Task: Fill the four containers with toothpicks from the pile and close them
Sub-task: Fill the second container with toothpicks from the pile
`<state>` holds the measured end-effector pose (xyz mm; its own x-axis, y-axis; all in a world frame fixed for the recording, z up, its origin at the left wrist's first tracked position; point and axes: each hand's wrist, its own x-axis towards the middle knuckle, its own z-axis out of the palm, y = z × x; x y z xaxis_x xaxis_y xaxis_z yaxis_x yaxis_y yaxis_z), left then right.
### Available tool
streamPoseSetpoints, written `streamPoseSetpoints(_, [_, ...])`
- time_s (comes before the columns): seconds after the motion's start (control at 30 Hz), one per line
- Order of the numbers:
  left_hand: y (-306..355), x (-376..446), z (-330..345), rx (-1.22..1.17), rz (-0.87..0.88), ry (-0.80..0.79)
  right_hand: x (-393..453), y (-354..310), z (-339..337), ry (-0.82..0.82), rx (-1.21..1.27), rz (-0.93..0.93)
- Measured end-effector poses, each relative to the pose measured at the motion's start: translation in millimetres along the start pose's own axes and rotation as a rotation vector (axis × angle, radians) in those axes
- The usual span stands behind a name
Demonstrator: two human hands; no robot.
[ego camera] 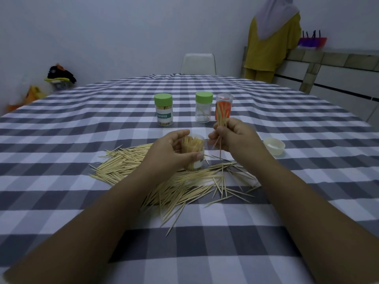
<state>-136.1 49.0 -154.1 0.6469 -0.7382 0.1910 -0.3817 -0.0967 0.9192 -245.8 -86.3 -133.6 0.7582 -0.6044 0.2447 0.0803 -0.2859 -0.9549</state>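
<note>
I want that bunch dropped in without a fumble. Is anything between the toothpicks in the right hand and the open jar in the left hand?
Nothing visible is in the way. The right hand holds its bunch of toothpicks just right of the open jar, which the left hand grips. The jar's mouth is uncovered, though already packed with toothpicks.

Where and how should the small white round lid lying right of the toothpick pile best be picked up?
Pinch the small white round lid across its rim from above: it lies hollow side up on the grey-checked tablecloth, apart from other things, rim exposed all round.
</note>
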Motion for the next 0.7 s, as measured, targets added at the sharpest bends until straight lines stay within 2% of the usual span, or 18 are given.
streamPoseSetpoints(0.17, [3.0, -2.7, 5.7, 0.01, 0.01, -0.028, 0.6, -4.8, 4.3, 0.178, 0.284, -0.086])
streamPoseSetpoints(0.27, [3.9, -3.3, 6.7, 0.015, 0.014, -0.029, -0.1, -6.7, 8.1, 0.23, 0.4, -0.127])
streamPoseSetpoints(0.53, [2.3, -3.2, 7.4, 0.021, 0.027, -0.024, -2.2, 2.0, 24.4, 0.272, 0.369, -0.235])
streamPoseSetpoints(0.7, [0.4, -1.6, 7.5, 0.018, 0.027, -0.029, 1.9, -0.7, 23.4, 0.353, 0.388, -0.259])
